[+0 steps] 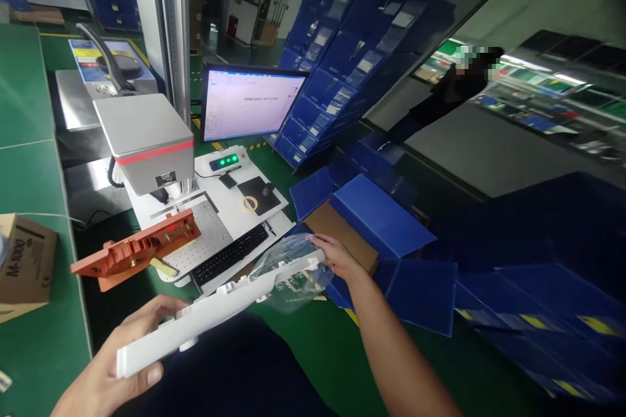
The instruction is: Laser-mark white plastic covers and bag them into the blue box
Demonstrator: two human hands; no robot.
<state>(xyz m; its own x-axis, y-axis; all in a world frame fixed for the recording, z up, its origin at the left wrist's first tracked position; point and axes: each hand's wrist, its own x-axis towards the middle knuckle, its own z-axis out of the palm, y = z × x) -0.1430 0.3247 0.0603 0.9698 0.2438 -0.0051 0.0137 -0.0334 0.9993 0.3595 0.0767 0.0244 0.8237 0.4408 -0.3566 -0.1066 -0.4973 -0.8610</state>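
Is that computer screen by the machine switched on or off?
On. The monitor glows white with a line of dark text across it, and green lights show on the small box below.

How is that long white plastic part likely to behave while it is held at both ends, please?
The white plastic part is long and slim, yet spans between the left hand and right hand without visible sag, so it is probably fairly stiff and light. Its small moulded tabs look breakable. The clear plastic bag around its far end is floppy and probably slippery.
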